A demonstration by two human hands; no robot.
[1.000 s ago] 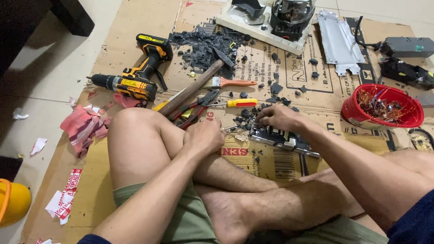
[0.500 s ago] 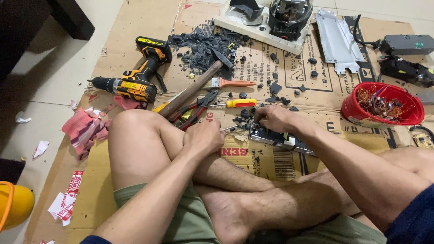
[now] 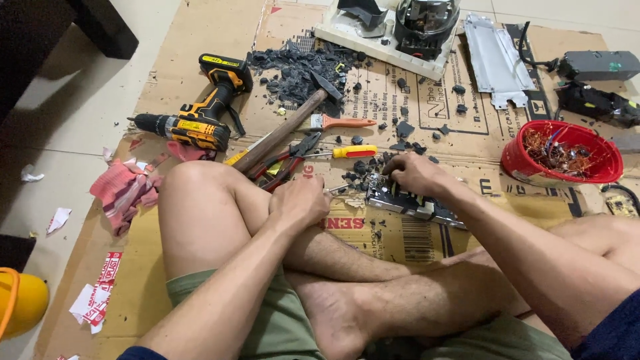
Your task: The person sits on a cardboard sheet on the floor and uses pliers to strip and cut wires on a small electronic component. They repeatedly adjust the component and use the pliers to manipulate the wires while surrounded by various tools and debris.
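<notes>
I sit cross-legged on flattened cardboard [image 3: 200,20]. My right hand [image 3: 412,173] presses down on a flat grey-and-black electronic part [image 3: 407,202] that lies in front of my shins. My left hand [image 3: 300,202] is closed in a fist beside my raised left knee; a thin metal tip sticks out of it toward the part, so it seems to grip a small tool whose handle is hidden. Red-handled pliers [image 3: 288,160] and a yellow-handled screwdriver [image 3: 348,152] lie just beyond my hands.
A hammer [image 3: 287,130], a paint brush [image 3: 337,123] and a yellow-black cordless drill [image 3: 200,113] lie at the left. Black plastic shards [image 3: 297,70] are scattered about. A red bowl [image 3: 517,157] of wire scraps sits right. A dismantled appliance [image 3: 400,27], metal plate [image 3: 495,60], red gloves [image 3: 123,190].
My right hand has shifted slightly over the electronic part. My left fist stays by the knee. The view has drifted a little.
</notes>
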